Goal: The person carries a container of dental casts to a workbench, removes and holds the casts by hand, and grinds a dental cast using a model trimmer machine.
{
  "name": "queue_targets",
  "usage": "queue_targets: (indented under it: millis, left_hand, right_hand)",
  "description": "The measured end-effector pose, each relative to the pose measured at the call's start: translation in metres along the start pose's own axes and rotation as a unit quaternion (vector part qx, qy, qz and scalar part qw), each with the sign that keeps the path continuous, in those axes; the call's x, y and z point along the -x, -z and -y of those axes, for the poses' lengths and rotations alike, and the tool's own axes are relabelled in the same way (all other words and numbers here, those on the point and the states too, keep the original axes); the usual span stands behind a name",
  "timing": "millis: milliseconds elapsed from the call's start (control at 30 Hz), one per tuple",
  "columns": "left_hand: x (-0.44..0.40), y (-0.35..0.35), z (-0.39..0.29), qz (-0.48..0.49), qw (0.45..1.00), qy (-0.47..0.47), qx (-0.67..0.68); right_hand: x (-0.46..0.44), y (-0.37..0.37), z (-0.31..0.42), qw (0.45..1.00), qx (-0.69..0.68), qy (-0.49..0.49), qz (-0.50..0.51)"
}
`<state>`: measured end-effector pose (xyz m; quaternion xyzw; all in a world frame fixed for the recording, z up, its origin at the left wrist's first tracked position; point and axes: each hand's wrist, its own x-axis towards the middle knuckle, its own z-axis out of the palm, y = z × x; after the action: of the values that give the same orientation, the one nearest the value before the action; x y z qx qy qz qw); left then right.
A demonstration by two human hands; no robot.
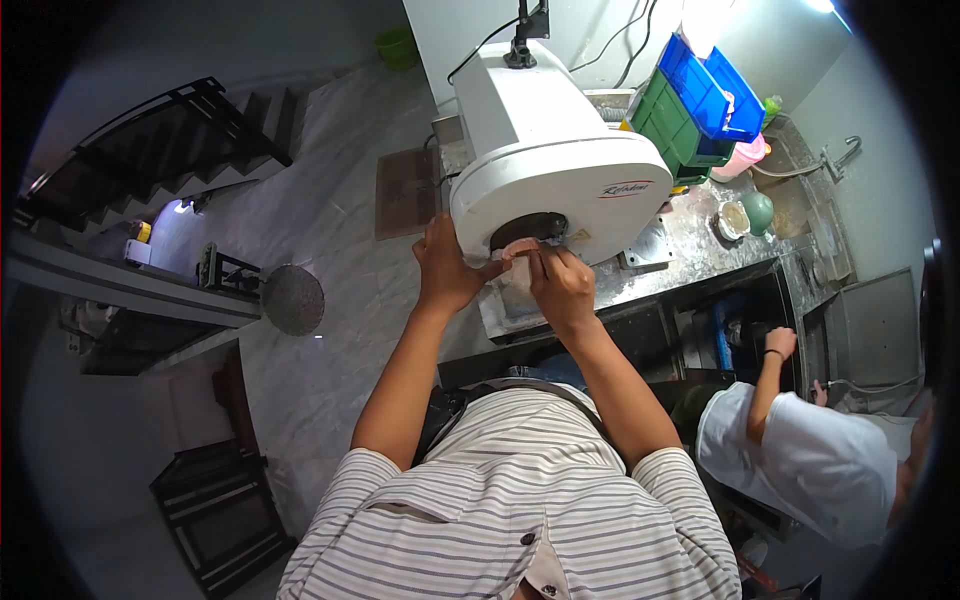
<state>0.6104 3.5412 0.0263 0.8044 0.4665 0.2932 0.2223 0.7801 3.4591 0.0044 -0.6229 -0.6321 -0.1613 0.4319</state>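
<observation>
A pink curved piece that looks like a denture [520,247] is at the lower edge of the dark round opening [535,228] in a white dental machine [555,180]. My right hand [564,286] pinches it from the right, thumb and fingers closed. From the other side, my left hand [448,268] stretches its thumb out to the piece's left end. The other left fingers are spread up along the machine's casing. Whatever lies deeper in the opening is too dark to make out.
Blue bin [715,90] and green bin [680,125] stand behind the machine on the wet counter [690,225]. A bowl [732,220] and green ball-like object [757,213] sit near the sink [800,210]. Another person [800,450] in white works at right.
</observation>
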Motion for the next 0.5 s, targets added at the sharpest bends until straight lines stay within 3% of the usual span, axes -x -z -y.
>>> queue_targets:
  millis: [133, 200, 300, 333, 367, 433, 500]
  left_hand:
    - [0.008, 0.003, -0.009, -0.014, 0.997, 0.004, 0.076]
    - [0.022, 0.001, -0.020, -0.231, 0.966, -0.088, 0.074]
    - [0.048, -0.004, -0.018, -0.269, 0.946, -0.153, 0.092]
    - [0.048, -0.004, -0.023, -0.254, 0.941, -0.207, 0.088]
    - [0.047, -0.005, -0.029, -0.257, 0.941, -0.204, 0.086]
    - [0.045, -0.011, -0.042, -0.109, 0.967, -0.063, 0.222]
    - [0.044, -0.022, -0.038, -0.123, 0.966, -0.065, 0.220]
  right_hand:
    - [0.005, 0.019, -0.001, 1.000, -0.012, -0.025, -0.005]
    - [0.002, 0.029, 0.001, 0.998, -0.042, -0.042, -0.025]
    - [-0.002, 0.042, 0.012, 0.989, -0.111, -0.079, -0.056]
    - [-0.002, 0.044, 0.016, 0.989, -0.113, -0.078, -0.054]
    - [-0.002, 0.046, 0.020, 0.979, -0.153, -0.125, -0.047]
    - [-0.001, 0.043, 0.024, 0.965, -0.196, -0.169, -0.036]
    - [0.003, 0.037, 0.026, 0.943, -0.239, -0.231, -0.036]
